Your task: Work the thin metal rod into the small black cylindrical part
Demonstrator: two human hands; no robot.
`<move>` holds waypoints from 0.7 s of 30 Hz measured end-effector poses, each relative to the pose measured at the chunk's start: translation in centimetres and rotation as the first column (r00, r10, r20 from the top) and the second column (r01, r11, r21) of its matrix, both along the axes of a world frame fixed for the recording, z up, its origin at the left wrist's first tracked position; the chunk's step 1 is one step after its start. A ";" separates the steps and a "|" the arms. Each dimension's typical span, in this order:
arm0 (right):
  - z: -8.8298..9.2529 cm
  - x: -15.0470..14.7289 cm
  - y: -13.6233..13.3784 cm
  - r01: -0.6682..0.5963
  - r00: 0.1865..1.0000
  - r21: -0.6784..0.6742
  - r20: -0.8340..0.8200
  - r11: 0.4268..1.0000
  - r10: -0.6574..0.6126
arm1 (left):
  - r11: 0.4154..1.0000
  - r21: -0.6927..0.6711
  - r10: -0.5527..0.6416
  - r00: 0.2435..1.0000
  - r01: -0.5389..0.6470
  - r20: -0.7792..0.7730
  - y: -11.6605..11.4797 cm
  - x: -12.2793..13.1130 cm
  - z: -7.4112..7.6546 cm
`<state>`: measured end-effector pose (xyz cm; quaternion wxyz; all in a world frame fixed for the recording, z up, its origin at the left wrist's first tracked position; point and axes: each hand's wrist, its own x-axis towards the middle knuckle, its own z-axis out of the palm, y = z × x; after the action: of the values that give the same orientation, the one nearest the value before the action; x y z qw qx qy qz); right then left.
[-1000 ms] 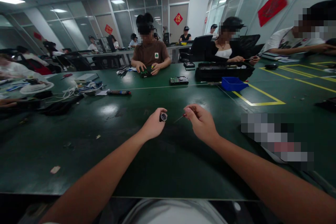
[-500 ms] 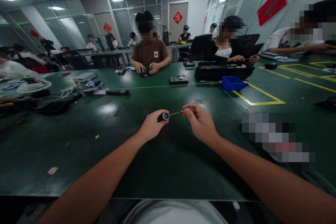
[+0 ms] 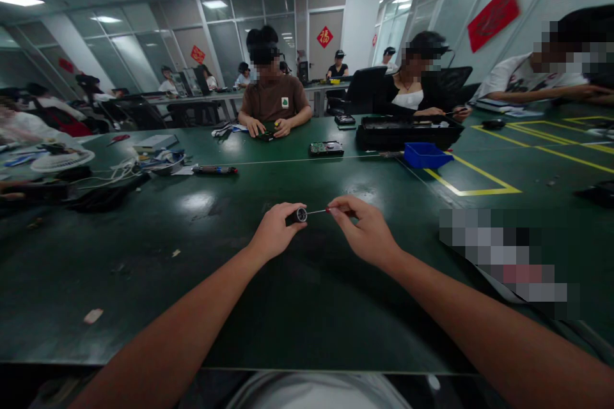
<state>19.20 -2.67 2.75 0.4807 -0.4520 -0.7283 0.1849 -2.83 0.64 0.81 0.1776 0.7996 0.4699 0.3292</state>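
Note:
My left hand (image 3: pixel 274 232) is closed around a short black cylinder (image 3: pixel 298 215) with a silver ring at its open end, held above the green table (image 3: pixel 297 294). My right hand (image 3: pixel 367 230) pinches a thin metal rod (image 3: pixel 316 211) with a small red part at my fingertips. The rod's tip sits at the cylinder's open end. The two hands are close together over the middle of the table.
Across the table a person in a brown shirt (image 3: pixel 274 97) handles a small board. A circuit board (image 3: pixel 327 148), a blue bin (image 3: pixel 425 154), a black case (image 3: pixel 407 130) and yellow floor-tape lines (image 3: pixel 472 182) lie further off. Cables and clutter (image 3: pixel 119 172) fill the left side.
My right hand has swung the thin rod from pointing down and away to level, bringing its tip to the cylinder's open end. My left hand stayed almost still.

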 end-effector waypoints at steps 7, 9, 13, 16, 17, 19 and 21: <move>-0.4 0.2 0.4 0.047 0.995 -0.124 0.094 0.991 -0.035 | 1.000 0.000 -0.019 0.999 0.019 -0.030 -0.2 0.0 0.2; -0.5 0.1 0.4 0.076 0.995 -0.127 0.069 0.989 -0.067 | 0.999 -0.008 -0.040 0.998 0.040 -0.048 -0.3 0.1 0.2; -0.5 -0.1 0.3 0.093 0.995 -0.131 0.034 0.987 -0.089 | 0.998 -0.024 -0.063 0.996 0.062 -0.060 -0.3 0.2 0.0; -0.5 -0.2 0.1 0.056 0.998 -0.120 0.014 0.991 -0.054 | 0.999 -0.023 -0.046 0.998 0.045 -0.045 -0.3 0.1 -0.2; -0.4 -0.2 0.0 0.041 0.999 -0.111 0.004 0.993 -0.041 | 0.999 -0.024 -0.042 0.998 0.041 -0.044 -0.3 0.1 -0.2; -0.3 -0.2 0.0 0.015 1.000 -0.101 -0.016 0.995 -0.016 | 0.999 -0.032 -0.040 0.998 0.039 -0.052 -0.3 0.2 0.0; -0.2 -0.2 0.0 0.005 1.000 -0.113 -0.013 0.994 -0.007 | 0.998 -0.040 -0.044 0.997 0.041 -0.062 -0.3 0.2 0.1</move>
<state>19.03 -2.71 2.55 0.4598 -0.4794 -0.7120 0.2275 -2.60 0.30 0.92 0.1853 0.8157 0.4645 0.2907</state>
